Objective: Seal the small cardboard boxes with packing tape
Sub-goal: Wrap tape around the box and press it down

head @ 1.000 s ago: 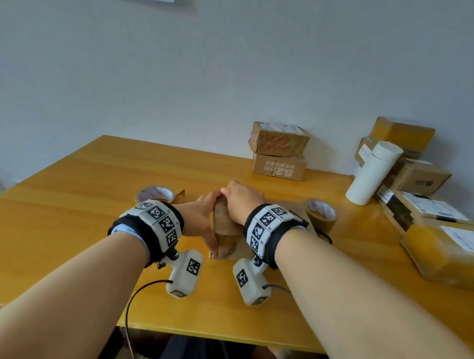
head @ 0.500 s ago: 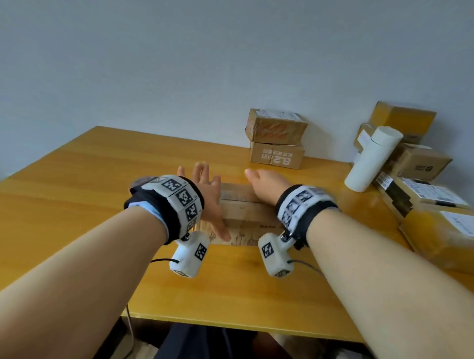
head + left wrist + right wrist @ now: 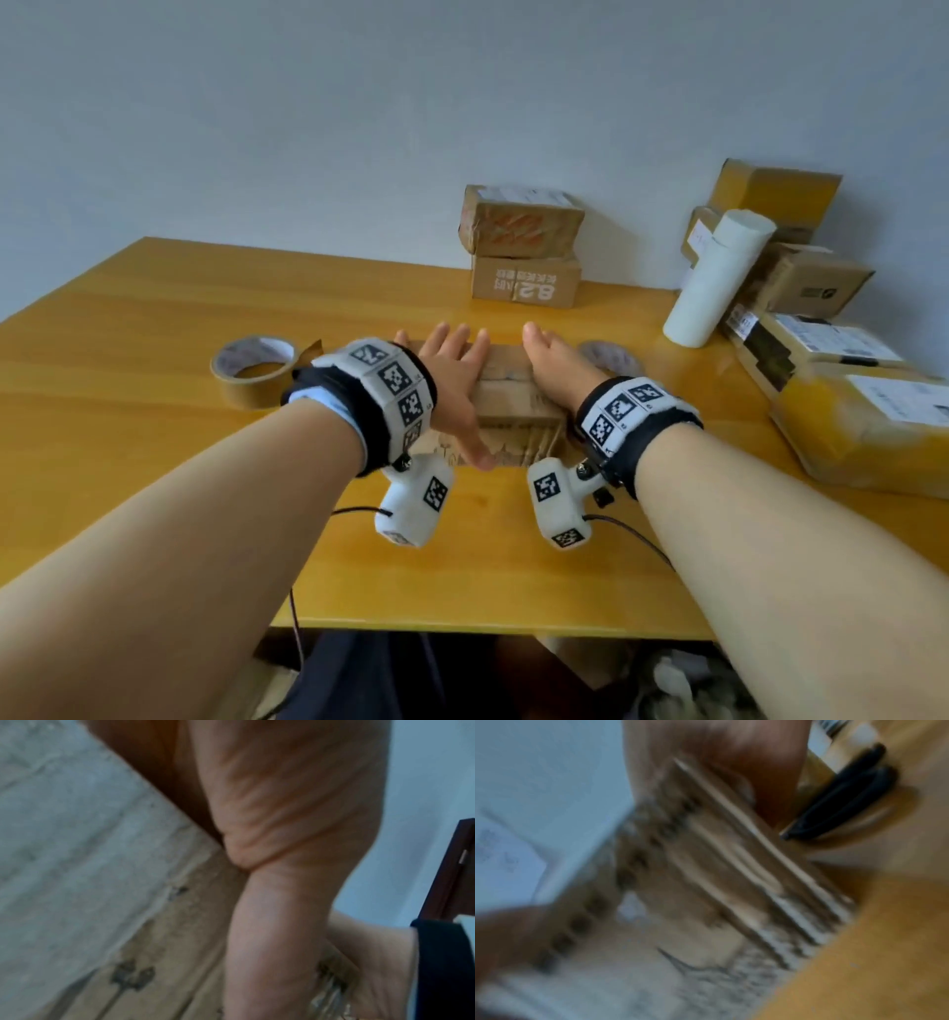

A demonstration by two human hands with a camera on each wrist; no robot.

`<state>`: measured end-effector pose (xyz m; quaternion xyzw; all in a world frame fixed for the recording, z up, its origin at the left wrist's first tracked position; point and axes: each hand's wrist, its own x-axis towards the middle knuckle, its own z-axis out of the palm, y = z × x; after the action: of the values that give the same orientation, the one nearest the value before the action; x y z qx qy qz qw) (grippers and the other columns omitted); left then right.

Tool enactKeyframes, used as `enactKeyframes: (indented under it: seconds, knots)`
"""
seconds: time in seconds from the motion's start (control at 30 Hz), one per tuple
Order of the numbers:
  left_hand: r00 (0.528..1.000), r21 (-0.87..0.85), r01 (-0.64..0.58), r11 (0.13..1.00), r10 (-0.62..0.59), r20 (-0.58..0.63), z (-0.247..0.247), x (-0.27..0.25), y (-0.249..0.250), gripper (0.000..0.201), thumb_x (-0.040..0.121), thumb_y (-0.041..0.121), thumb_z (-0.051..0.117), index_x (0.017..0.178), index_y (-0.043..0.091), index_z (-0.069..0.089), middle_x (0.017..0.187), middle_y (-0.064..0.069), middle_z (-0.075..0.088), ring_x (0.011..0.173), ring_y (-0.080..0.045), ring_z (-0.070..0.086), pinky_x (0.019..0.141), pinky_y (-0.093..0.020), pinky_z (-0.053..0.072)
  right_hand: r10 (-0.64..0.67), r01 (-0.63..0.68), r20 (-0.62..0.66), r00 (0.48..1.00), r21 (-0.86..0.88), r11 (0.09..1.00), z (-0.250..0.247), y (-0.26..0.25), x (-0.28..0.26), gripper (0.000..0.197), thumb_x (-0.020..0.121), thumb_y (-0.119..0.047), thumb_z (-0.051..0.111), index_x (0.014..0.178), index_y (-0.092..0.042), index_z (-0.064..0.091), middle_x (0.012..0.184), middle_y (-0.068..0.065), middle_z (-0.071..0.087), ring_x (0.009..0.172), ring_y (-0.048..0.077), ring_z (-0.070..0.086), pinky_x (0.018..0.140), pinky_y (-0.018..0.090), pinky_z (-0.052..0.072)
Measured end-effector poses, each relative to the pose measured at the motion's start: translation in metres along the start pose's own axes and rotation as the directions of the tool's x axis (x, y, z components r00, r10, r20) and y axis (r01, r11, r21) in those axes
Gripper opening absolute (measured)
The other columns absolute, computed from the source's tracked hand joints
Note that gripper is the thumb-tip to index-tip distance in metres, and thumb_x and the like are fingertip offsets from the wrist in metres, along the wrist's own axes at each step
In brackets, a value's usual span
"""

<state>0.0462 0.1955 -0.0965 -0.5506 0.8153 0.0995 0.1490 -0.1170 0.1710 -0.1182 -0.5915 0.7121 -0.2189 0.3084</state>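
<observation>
A yellow wooden table point(image 3: 154, 318) stands against a pale grey wall, with taped parcels stacked along its far edge and right side beside a white paper roll point(image 3: 716, 280). At its middle lies a small cardboard box point(image 3: 508, 406), flaps down, the left hand point(image 3: 452, 380) and right hand point(image 3: 557, 367) pressing flat on it with straight fingers. One roll of brown packing tape point(image 3: 254, 362) sits left of the box, another point(image 3: 611, 357) shows behind the right hand.
</observation>
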Motion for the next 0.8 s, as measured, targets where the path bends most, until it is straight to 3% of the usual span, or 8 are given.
enactKeyframes:
  seconds: [0.07,0.17,0.27,0.4,0.5,0.57,0.63,0.8]
  knots:
    - [1.000,0.007,0.022,1.000,-0.022,0.006,0.002,0.002,0.003,0.150,0.058,0.077,0.075,0.152,0.024,-0.028,0.164,0.001,-0.022,0.151,-0.025,-0.020,0.118,-0.064,-0.006,0.030,-0.030,0.023,0.999,-0.015,0.999,0.001,0.001,-0.002,0.064,0.109,-0.051,0.019,0.153,-0.007,0.035,0.158,0.018,0.039,0.145,0.034,0.037,0.116,0.041,0.026]
    - [0.998,-0.029,0.044,0.999,-0.045,-0.043,0.005,0.009,0.014,0.153,0.053,0.082,0.073,0.153,0.023,-0.026,0.165,0.000,-0.020,0.151,-0.026,-0.019,0.116,-0.067,-0.005,0.026,-0.025,0.011,1.000,-0.089,0.996,0.002,-0.006,-0.009,0.057,0.111,-0.043,0.021,0.154,-0.008,0.032,0.154,0.021,0.042,0.138,0.035,0.045,0.109,0.042,0.035]
    - [0.992,-0.062,0.009,0.998,-0.016,-0.121,0.009,0.011,0.020,0.150,0.055,0.078,0.076,0.155,0.023,-0.021,0.166,-0.001,-0.004,0.153,-0.025,-0.008,0.117,-0.066,-0.004,-0.017,0.016,-0.026,1.000,-0.044,0.999,0.000,-0.004,-0.009,0.051,0.113,-0.034,0.019,0.153,-0.007,0.034,0.153,0.023,0.040,0.137,0.037,0.045,0.110,0.043,0.037]
    - [0.987,-0.180,-0.053,0.982,0.025,-0.158,-0.003,-0.001,0.009,0.146,0.057,0.070,0.080,0.155,0.028,-0.019,0.160,-0.001,0.013,0.150,-0.027,0.011,0.118,-0.064,-0.001,0.042,-0.029,-0.056,0.998,0.205,0.978,-0.005,0.003,-0.006,0.073,0.104,-0.063,0.015,0.142,-0.016,0.055,0.145,0.016,0.056,0.133,0.033,0.052,0.115,0.048,0.037]
    - [0.980,-0.378,-0.086,0.922,0.010,-0.199,-0.022,-0.012,-0.009,0.145,0.060,0.057,0.087,0.153,0.035,-0.023,0.159,0.001,0.013,0.148,-0.028,0.017,0.119,-0.062,0.010,0.062,-0.053,-0.021,0.998,0.298,0.953,-0.014,-0.011,-0.008,0.088,0.096,-0.077,0.013,0.135,-0.015,0.062,0.126,0.012,0.068,0.115,0.031,0.064,0.105,0.046,0.048]
    - [0.977,-0.476,-0.127,0.870,0.026,-0.213,-0.031,-0.018,-0.020,0.148,0.059,0.048,0.091,0.151,0.040,-0.024,0.157,0.003,0.012,0.146,-0.029,0.022,0.116,-0.058,0.023,0.004,0.006,-0.038,0.999,0.252,0.968,-0.025,-0.036,-0.013,0.089,0.096,-0.077,0.015,0.128,-0.012,0.067,0.120,0.013,0.069,0.107,0.029,0.065,0.102,0.044,0.050]
    - [0.972,-0.565,-0.166,0.808,0.036,-0.233,-0.039,-0.023,-0.027,0.148,0.062,0.040,0.092,0.151,0.040,-0.025,0.157,0.003,0.010,0.145,-0.028,0.023,0.112,-0.046,0.031,-0.075,0.087,-0.092,0.993,0.129,0.988,-0.037,-0.062,-0.017,0.087,0.099,-0.074,0.017,0.126,-0.008,0.068,0.124,0.017,0.068,0.110,0.031,0.065,0.105,0.045,0.048]
    - [0.919,-0.708,-0.322,0.628,0.028,-0.393,-0.058,-0.029,-0.033,0.147,0.062,0.027,0.093,0.153,0.038,-0.022,0.152,0.003,0.013,0.141,-0.021,0.024,0.102,-0.030,0.027,-0.229,0.199,-0.173,0.958,-0.174,0.964,-0.053,-0.115,-0.036,0.056,0.111,-0.041,0.014,0.151,-0.016,0.044,0.136,0.020,0.060,0.119,0.033,0.061,0.103,0.041,0.047]
